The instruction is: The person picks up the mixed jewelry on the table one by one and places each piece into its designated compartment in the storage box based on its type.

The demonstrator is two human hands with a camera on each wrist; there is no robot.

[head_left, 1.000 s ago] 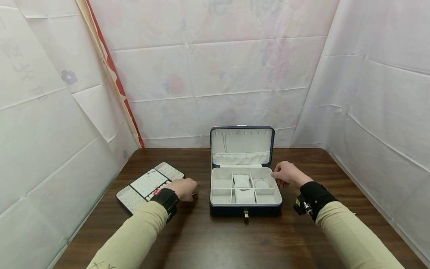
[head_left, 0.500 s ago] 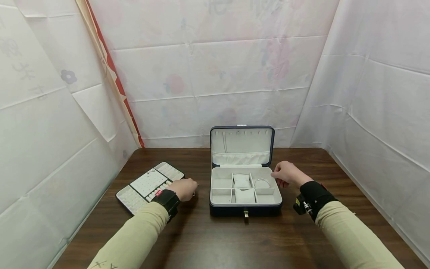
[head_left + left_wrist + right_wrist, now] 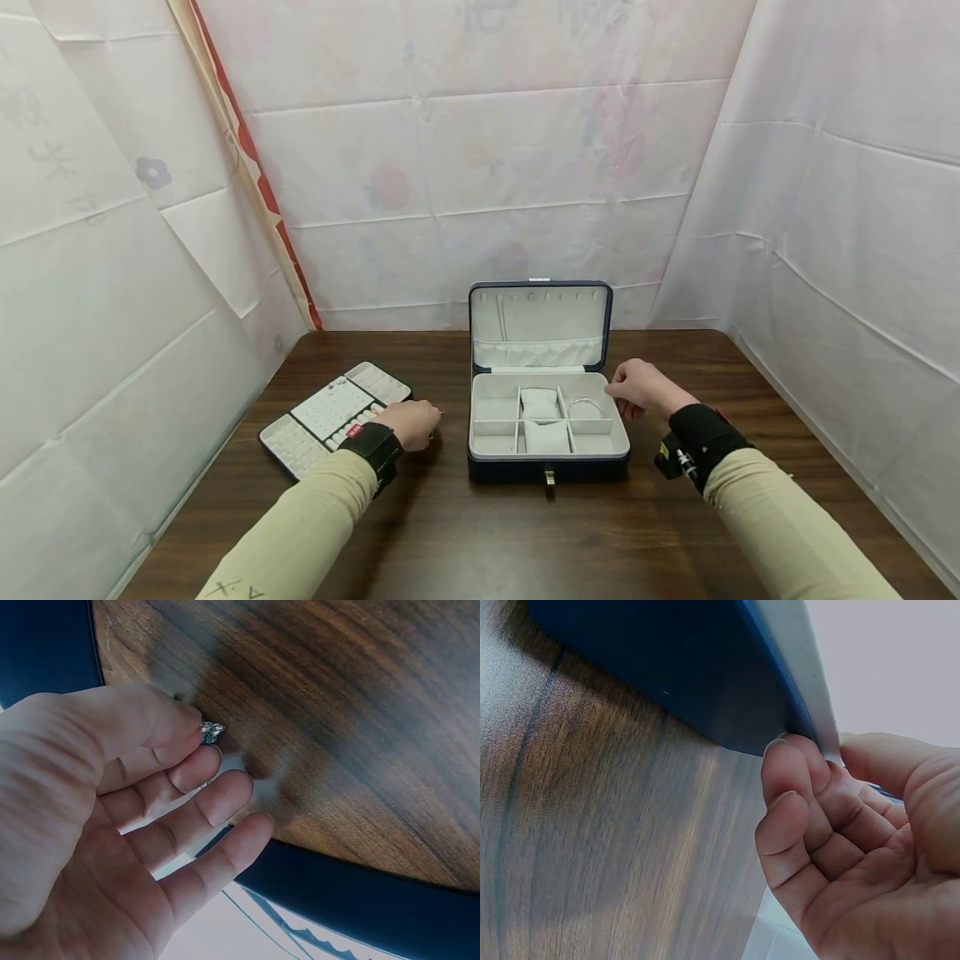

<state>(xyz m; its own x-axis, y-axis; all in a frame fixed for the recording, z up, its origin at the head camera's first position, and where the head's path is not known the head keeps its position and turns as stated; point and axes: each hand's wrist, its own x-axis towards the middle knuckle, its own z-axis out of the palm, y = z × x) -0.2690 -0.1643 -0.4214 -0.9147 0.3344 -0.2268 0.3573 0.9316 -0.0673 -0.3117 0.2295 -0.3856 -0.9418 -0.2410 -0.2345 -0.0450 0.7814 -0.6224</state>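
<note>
My left hand (image 3: 408,422) is just past the right end of a flat jewelry tray (image 3: 330,414). Between thumb and index finger it pinches a small silver jewelry piece (image 3: 212,733) with a glinting stone; its exact kind is mostly covered by the fingertips. A dark blue jewelry box (image 3: 549,471) stands with its lid raised, showing white compartments. My right hand (image 3: 645,387) grips the box's right wall, thumb on the inner side and curled fingers outside, as the right wrist view shows.
Inside the box are two white cushions (image 3: 540,404) and a silver bangle (image 3: 586,408). A thin necklace hangs in the lid (image 3: 540,317). Ring rolls (image 3: 352,429) line part of the tray. White sheets (image 3: 495,167) wall in the wooden table (image 3: 487,542) at the back and sides.
My left hand has turned very slightly beside the tray, and a small dark loop below its fingers has gone out of sight. The right hand and the box have stayed put.
</note>
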